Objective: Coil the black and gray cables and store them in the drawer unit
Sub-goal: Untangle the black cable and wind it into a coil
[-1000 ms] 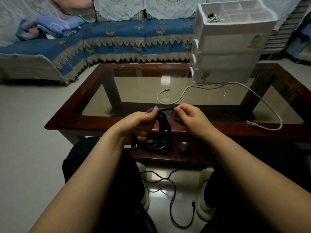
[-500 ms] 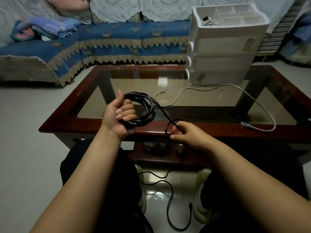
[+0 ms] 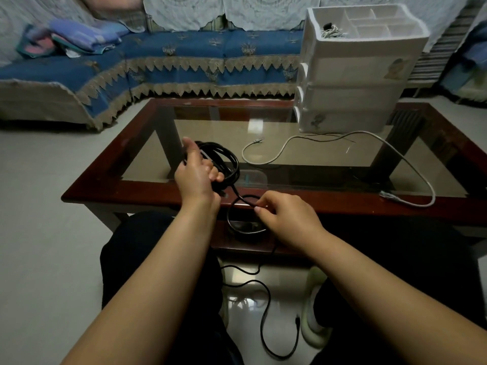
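Observation:
My left hand [image 3: 196,177] holds a coil of black cable [image 3: 228,161] above the near edge of the glass table [image 3: 329,204]. My right hand [image 3: 286,217] pinches the same cable lower down, where it forms a fresh loop. The loose tail of the black cable runs down between my knees and across the floor to its plug [image 3: 297,320]. A gray cable [image 3: 295,139] lies uncoiled across the glass, ending at the table's right front. The white drawer unit [image 3: 350,75] stands at the table's far right, drawers closed, top tray open.
A blue-covered sofa [image 3: 168,61] runs behind the table, with folded cloths [image 3: 76,38] at its left. The unit's top tray holds a small bundle of pale wire [image 3: 330,32]. A thin dark wire [image 3: 329,138] lies on the glass by the unit. Bare floor extends to the left.
My left hand lifted the black coil up over the table edge, then turned palm away. My right hand drew a new loop of cable lower down. The tail on the floor has shortened.

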Motion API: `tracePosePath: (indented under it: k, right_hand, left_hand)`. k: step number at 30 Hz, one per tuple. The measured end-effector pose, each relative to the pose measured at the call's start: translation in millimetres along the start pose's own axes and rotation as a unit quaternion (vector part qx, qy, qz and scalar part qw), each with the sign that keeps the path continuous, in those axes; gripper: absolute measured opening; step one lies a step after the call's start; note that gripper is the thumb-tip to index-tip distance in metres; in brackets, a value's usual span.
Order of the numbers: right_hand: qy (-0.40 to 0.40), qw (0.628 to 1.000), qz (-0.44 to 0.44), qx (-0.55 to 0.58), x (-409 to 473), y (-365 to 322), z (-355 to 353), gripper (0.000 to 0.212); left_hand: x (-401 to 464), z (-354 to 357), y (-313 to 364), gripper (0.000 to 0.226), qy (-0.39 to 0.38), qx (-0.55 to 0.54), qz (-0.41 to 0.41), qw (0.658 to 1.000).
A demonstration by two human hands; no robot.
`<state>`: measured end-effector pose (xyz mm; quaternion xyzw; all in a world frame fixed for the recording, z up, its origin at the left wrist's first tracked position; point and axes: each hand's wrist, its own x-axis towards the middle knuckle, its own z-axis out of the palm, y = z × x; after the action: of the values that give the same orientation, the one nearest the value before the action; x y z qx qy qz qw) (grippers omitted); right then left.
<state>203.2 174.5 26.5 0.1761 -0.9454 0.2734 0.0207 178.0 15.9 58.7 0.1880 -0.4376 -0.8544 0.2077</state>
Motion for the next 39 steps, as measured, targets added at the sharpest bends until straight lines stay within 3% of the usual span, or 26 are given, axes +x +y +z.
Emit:
tracePosePath:
  k: [6, 11, 15, 19, 27, 30, 32, 35, 39]
  right_hand:
    - [-0.174, 0.983, -0.047, -0.027, 8.0, -27.0, -29.2, 0.021]
    - [-0.164, 0.983, -0.082, 0.029, 10.5, -32.9, -46.4, 0.036]
    - [-0.167, 0.979, -0.109, 0.050, 16.3, -28.9, -49.1, 0.037]
    - [-0.161, 0.979, -0.109, 0.066, 21.5, -21.6, -48.3, 0.033]
    - [-0.167, 0.981, -0.088, 0.038, 32.0, -14.6, -58.1, 0.032]
    - [-0.139, 0.983, -0.076, 0.096, 32.6, -10.2, -57.5, 0.027]
    - [-0.138, 0.978, -0.047, 0.150, 32.5, -6.0, -58.6, 0.033]
    - [-0.140, 0.981, 0.007, 0.137, 32.1, 4.2, -55.8, 0.032]
    - [-0.088, 0.963, 0.081, 0.242, 33.0, 27.9, -53.0, 0.016]
  left_hand:
    - [-19.9, 5.5, -15.3, 0.033, -0.115, 0.232, 0.146, 0.955]
    - [-14.6, 0.6, -30.8, 0.037, -0.134, 0.384, 0.198, 0.892]
    - [-12.5, -4.7, -42.7, 0.043, -0.170, 0.397, 0.127, 0.893]
    - [-21.4, -2.0, -40.3, 0.070, -0.211, 0.422, 0.056, 0.880]
    - [-31.5, 0.6, -30.5, 0.081, -0.286, 0.423, -0.094, 0.855]
    - [-26.6, 2.0, -22.3, 0.070, -0.308, 0.379, -0.117, 0.864]
    - [-23.5, 2.4, -19.7, 0.060, -0.288, 0.340, -0.119, 0.887]
    - [-17.2, -0.7, -19.3, 0.050, -0.252, 0.300, -0.126, 0.911]
    - [-7.9, -8.5, -8.2, 0.050, -0.273, 0.303, -0.155, 0.900]
